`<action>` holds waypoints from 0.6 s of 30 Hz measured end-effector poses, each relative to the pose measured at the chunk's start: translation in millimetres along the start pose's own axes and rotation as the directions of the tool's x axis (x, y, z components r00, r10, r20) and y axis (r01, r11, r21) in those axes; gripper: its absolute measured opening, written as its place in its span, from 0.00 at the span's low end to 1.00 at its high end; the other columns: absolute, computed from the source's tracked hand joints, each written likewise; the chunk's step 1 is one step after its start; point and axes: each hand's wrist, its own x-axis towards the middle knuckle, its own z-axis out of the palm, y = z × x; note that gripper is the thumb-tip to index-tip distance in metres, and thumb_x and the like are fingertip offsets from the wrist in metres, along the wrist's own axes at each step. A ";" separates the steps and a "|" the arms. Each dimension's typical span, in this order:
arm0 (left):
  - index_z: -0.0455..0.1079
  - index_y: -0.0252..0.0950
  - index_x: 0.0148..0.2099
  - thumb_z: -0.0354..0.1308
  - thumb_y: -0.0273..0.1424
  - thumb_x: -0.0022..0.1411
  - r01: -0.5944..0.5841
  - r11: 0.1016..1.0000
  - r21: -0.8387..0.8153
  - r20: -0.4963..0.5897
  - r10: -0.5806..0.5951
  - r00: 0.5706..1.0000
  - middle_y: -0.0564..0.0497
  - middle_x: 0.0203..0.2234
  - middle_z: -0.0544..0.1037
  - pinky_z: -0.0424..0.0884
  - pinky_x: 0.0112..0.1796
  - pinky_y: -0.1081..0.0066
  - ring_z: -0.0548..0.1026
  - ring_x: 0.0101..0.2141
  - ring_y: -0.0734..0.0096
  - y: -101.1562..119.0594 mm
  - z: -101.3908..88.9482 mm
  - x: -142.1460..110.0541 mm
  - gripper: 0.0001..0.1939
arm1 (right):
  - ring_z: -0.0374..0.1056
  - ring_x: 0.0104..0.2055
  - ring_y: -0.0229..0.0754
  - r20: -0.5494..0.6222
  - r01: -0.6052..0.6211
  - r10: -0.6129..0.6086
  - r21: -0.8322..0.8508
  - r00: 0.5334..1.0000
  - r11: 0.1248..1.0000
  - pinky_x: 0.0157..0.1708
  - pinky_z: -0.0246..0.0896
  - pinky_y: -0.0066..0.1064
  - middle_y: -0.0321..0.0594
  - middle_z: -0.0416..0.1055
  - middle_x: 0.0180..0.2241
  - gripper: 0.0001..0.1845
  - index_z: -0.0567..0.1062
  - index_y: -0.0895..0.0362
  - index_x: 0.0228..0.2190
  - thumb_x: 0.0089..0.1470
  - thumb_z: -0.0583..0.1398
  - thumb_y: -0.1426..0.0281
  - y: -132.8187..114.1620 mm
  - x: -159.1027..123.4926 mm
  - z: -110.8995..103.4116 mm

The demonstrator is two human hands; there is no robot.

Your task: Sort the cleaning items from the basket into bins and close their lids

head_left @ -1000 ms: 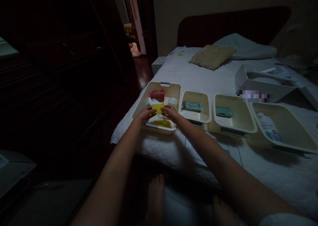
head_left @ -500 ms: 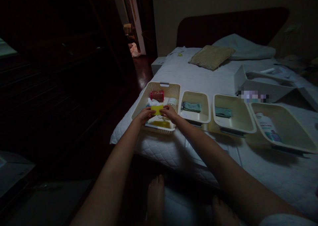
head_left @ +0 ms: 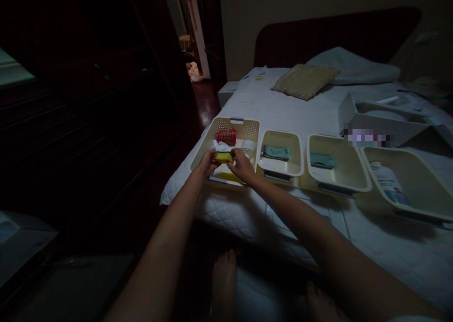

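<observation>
Between my two hands is a yellow sponge (head_left: pixel 223 158) with a dark upper edge, held over the large cream basket (head_left: pixel 249 125). My left hand (head_left: pixel 207 164) pinches its left end, and my right hand (head_left: pixel 242 165) grips the right end with thumb and fingers. Inside the basket, a red mesh holder (head_left: pixel 226 136) lies near the back. A crumpled white item (head_left: pixel 220 146) sits just behind the sponge. To the right is a whitish round container (head_left: pixel 247 146). Another yellow item (head_left: pixel 231 177) lies at the basket's front, partly hidden by my hands.
Right of the basket stand three cream bins: one bin (head_left: pixel 299 161) with a folded green cloth (head_left: pixel 276 152), one (head_left: pixel 354 166) with another green cloth (head_left: pixel 322 160), and one (head_left: pixel 424 190) with a white bottle (head_left: pixel 389 183). Behind are a white box (head_left: pixel 375 121) and a pillow (head_left: pixel 306 81).
The sponge has tilted, so its broad yellow face shows less and a dark edge shows on top. My right hand has turned around its end. The view has shifted slightly.
</observation>
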 end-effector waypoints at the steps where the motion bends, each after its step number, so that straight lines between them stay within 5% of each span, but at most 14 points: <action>1: 0.65 0.33 0.28 0.50 0.24 0.51 -0.005 1.000 -0.001 0.006 0.005 1.000 0.53 0.19 0.70 0.68 0.28 0.75 0.69 0.24 0.75 -0.5 0.1 0.9 0.03 | 0.60 0.40 0.44 0.019 0.022 -0.021 -0.042 1.000 0.999 0.40 0.58 0.34 0.46 0.64 0.38 0.12 0.63 0.58 0.37 0.46 0.53 0.75 -2.1 -0.8 -1.2; 6: 0.68 0.32 0.31 0.55 0.26 0.53 0.042 0.997 0.069 -0.022 -0.040 0.999 0.52 0.23 0.73 0.69 0.31 0.73 0.72 0.25 0.74 -3.1 -2.2 6.0 0.02 | 0.60 0.43 0.45 0.025 0.005 -0.002 -0.139 1.000 0.990 0.41 0.58 0.35 0.48 0.64 0.41 0.14 0.66 0.58 0.37 0.49 0.47 0.80 -6.8 -1.1 -3.4; 11: 0.70 0.32 0.32 0.59 0.26 0.51 0.106 0.981 0.162 0.064 -0.117 0.991 0.50 0.23 0.75 0.70 0.36 0.70 0.73 0.26 0.72 -3.6 -6.3 5.8 0.04 | 0.58 0.49 0.44 0.000 -0.059 0.059 -0.065 0.998 0.996 0.46 0.56 0.33 0.45 0.62 0.47 0.17 0.68 0.55 0.39 0.50 0.47 0.81 -6.3 -2.5 -3.8; 18: 0.67 0.33 0.31 0.60 0.18 0.43 -0.092 0.988 0.124 0.063 0.085 0.994 0.53 0.27 0.74 0.70 0.39 0.70 0.73 0.30 0.75 -7.9 -12.6 9.8 0.11 | 0.58 0.48 0.43 -0.009 -0.116 0.116 -0.037 0.993 0.993 0.46 0.57 0.32 0.43 0.61 0.47 0.18 0.69 0.55 0.37 0.48 0.48 0.82 -1.8 -4.3 -1.3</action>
